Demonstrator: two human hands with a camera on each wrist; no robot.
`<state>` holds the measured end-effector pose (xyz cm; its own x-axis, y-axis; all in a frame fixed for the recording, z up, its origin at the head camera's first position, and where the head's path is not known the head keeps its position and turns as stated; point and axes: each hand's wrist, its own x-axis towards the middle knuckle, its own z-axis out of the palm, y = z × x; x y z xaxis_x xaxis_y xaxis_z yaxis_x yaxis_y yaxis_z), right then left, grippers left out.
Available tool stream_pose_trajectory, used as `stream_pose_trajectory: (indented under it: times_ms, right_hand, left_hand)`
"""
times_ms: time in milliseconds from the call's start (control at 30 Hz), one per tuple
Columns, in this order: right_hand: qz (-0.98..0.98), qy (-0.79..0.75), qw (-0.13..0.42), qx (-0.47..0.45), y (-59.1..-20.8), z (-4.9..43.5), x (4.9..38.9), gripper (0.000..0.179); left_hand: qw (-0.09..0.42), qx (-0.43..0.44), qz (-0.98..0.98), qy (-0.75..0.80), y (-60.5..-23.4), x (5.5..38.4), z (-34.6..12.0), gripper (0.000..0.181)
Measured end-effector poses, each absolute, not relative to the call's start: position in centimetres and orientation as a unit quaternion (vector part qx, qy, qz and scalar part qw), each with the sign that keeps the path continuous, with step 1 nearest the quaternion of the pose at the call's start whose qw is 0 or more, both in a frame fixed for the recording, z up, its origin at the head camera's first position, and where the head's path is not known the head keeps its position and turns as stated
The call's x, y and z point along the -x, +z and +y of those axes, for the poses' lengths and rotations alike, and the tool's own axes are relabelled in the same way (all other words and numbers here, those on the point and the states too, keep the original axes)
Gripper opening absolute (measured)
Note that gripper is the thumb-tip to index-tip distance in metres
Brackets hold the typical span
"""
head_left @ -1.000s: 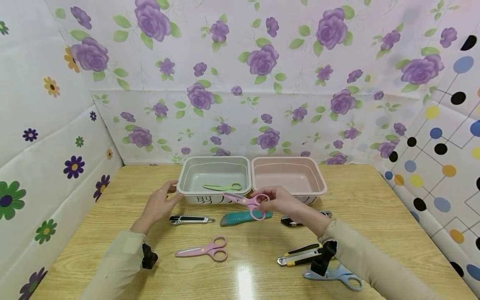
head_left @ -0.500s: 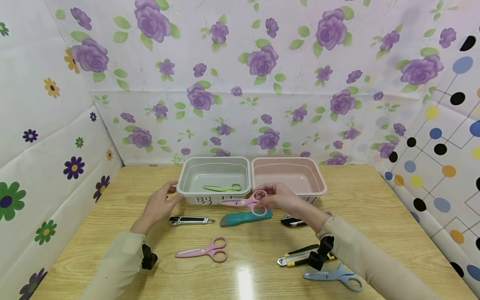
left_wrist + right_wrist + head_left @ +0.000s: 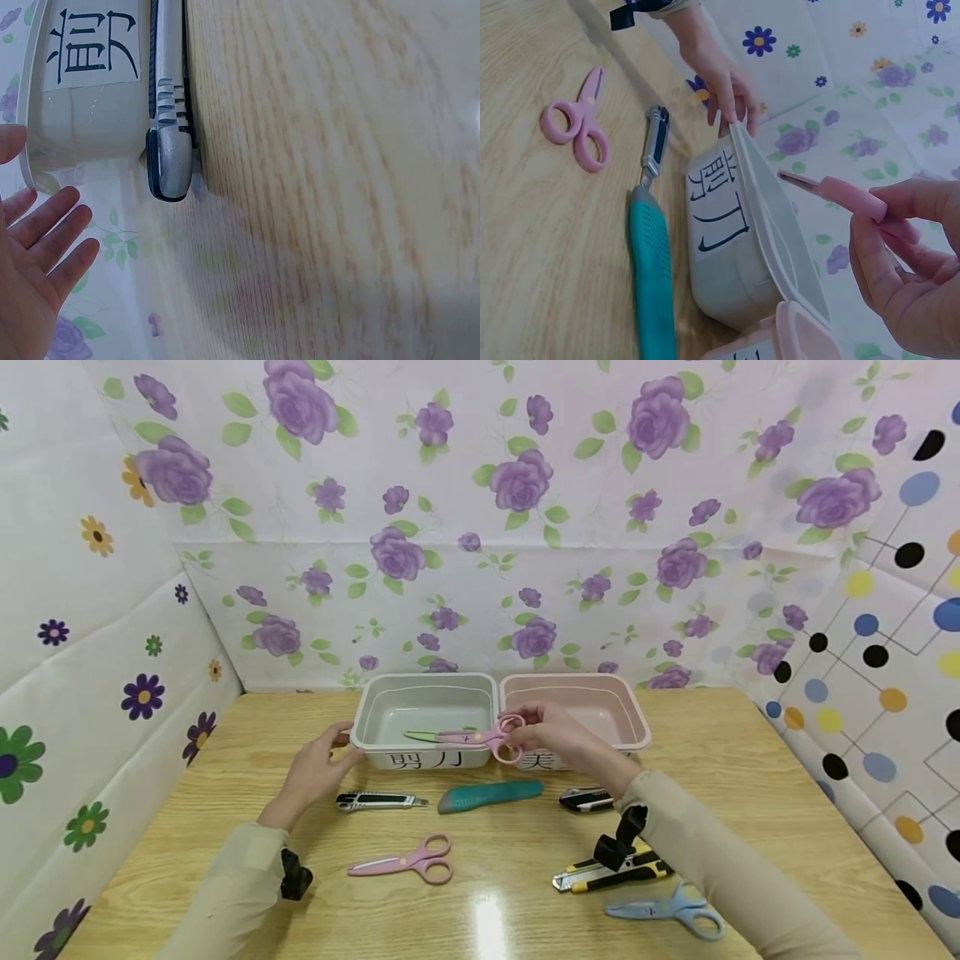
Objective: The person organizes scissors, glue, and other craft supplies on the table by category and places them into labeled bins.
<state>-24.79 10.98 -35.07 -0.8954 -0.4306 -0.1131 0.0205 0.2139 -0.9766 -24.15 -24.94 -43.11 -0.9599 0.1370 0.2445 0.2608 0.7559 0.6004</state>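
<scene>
My right hand (image 3: 551, 731) pinches a pair of pink scissors (image 3: 468, 737) by the handle loops. The blades point left over the front right part of the grey bin (image 3: 367, 710), as the right wrist view also shows with the scissors (image 3: 851, 196) above the rim. Green scissors (image 3: 422, 736) lie inside that bin, partly hidden behind the pink pair. At the bin's left end, my left hand (image 3: 315, 772) touches the rim; in the left wrist view its fingers (image 3: 56, 225) are spread and loosely straight.
A pink bin (image 3: 637, 727) adjoins the grey one. On the table lie a silver-black utility knife (image 3: 378, 800), a teal cutter (image 3: 491, 795), a black-white cutter (image 3: 585, 800), yellow-black cutters (image 3: 600, 875), other pink scissors (image 3: 405, 862) and blue scissors (image 3: 663, 908).
My right hand has moved up and away from me with the pink scissors, bringing them from in front of the grey bin to over its rim. My left hand has stayed at the bin's end.
</scene>
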Motion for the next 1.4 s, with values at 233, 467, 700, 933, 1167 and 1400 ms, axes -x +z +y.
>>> stream_pose_trajectory:
  times_ms: [233,467,700,933,1167,1400]
  right_hand:
    - [0.760,-0.615,0.161,0.137,-34.9,10.5,25.8,0.042]
    - [0.767,-0.612,0.148,0.122,-35.0,10.0,26.4,0.044]
    - [0.761,-0.621,0.141,0.120,-35.6,9.6,27.1,0.044]
    - [0.759,-0.630,0.142,0.080,-36.0,8.8,27.9,0.045]
    - [0.762,-0.630,0.131,0.075,-36.6,7.9,28.6,0.039]
    - [0.772,-0.621,0.113,0.077,-37.2,7.2,28.8,0.037]
  left_hand:
    - [0.096,0.111,-0.932,-0.332,-43.2,24.1,-25.2,0.054]
    - [0.099,0.119,-0.933,-0.326,-43.1,24.3,-25.2,0.053]
    - [0.095,0.117,-0.939,-0.308,-42.7,24.3,-25.2,0.053]
    - [0.096,0.119,-0.942,-0.300,-42.6,24.2,-25.3,0.052]
    - [0.099,0.115,-0.941,-0.301,-42.8,24.2,-25.2,0.052]
    - [0.101,0.116,-0.941,-0.302,-42.9,24.1,-25.2,0.053]
